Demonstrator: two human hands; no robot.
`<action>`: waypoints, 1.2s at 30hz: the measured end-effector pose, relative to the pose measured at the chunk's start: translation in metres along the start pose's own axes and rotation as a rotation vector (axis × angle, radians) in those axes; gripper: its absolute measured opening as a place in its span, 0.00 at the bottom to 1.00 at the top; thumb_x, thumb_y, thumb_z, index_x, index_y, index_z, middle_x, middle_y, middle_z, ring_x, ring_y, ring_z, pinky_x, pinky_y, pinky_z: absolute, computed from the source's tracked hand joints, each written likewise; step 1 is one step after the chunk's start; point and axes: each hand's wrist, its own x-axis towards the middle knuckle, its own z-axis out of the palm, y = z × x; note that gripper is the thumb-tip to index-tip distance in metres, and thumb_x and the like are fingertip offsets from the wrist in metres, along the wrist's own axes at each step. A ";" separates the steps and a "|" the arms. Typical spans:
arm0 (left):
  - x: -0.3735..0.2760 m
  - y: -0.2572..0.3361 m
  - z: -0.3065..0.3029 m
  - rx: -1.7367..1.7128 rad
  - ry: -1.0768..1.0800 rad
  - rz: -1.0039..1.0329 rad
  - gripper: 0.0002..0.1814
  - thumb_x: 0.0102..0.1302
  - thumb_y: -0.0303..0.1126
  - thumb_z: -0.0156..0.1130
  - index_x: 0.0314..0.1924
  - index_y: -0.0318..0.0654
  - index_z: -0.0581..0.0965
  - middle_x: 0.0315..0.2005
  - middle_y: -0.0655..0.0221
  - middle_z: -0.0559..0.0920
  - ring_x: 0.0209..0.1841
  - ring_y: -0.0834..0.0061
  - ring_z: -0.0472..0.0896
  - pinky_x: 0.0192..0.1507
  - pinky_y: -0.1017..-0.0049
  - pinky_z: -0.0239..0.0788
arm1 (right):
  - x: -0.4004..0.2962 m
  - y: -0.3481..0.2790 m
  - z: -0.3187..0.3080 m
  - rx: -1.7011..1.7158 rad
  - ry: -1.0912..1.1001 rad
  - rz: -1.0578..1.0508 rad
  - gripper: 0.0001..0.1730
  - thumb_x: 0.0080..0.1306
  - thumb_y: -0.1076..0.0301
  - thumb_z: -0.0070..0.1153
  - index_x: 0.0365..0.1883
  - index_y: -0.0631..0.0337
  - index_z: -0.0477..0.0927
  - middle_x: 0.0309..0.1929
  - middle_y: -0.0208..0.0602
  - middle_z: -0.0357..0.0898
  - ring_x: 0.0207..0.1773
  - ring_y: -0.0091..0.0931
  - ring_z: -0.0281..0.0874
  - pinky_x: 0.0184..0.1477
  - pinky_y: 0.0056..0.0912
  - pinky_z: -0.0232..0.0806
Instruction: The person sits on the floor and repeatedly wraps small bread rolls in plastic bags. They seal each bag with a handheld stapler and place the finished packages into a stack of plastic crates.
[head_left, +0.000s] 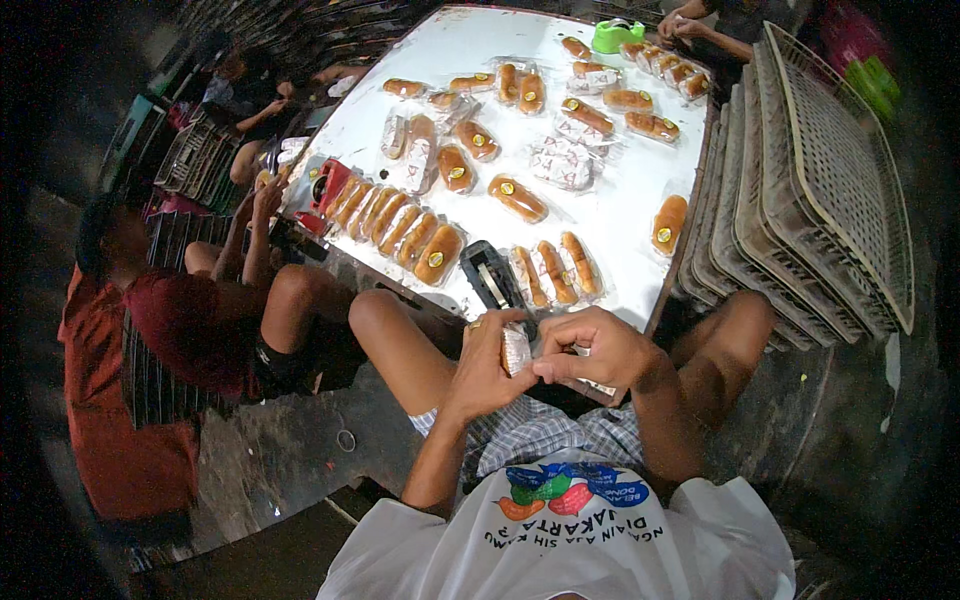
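In my left hand (487, 369) is a small bread roll in clear film and white pleated paper (515, 351), held over my lap at the table's near edge. My right hand (592, 349) meets it from the other side, thumb and forefinger pinching the film at its end. Just beyond my hands a black tape dispenser (491, 279) stands on the white tabletop (457, 52). To its right lie three wrapped rolls (556, 268) side by side. A row of several wrapped rolls (397, 232) stretches away to its left. My fingers hide part of the held roll.
More wrapped rolls (517, 198) are scattered over the table, with a red tape dispenser (330, 191) at left and a green one (618, 36) at the far end. Stacked plastic crates (832, 172) flank the right side. A co-worker (195, 315) sits close on the left; others sit farther off.
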 end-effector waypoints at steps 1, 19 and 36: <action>0.002 0.003 0.003 0.000 -0.024 0.030 0.36 0.53 0.42 0.70 0.60 0.33 0.70 0.52 0.52 0.77 0.57 0.52 0.74 0.63 0.58 0.60 | 0.001 0.004 -0.001 -0.079 -0.021 0.132 0.20 0.67 0.59 0.67 0.22 0.64 0.80 0.22 0.33 0.78 0.27 0.23 0.75 0.30 0.32 0.65; 0.034 0.005 0.030 -0.573 0.256 -0.213 0.22 0.78 0.43 0.51 0.60 0.31 0.74 0.54 0.60 0.77 0.55 0.71 0.74 0.60 0.71 0.65 | -0.016 0.094 -0.050 -0.102 0.796 0.220 0.18 0.69 0.63 0.65 0.49 0.68 0.80 0.42 0.37 0.85 0.46 0.23 0.80 0.53 0.28 0.71; 0.076 -0.045 0.102 -0.246 0.208 -0.428 0.39 0.65 0.52 0.68 0.62 0.25 0.72 0.57 0.48 0.74 0.60 0.57 0.73 0.64 0.62 0.63 | 0.002 0.188 -0.044 -1.164 0.583 0.713 0.53 0.58 0.44 0.65 0.74 0.60 0.55 0.55 0.54 0.70 0.61 0.49 0.69 0.62 0.60 0.61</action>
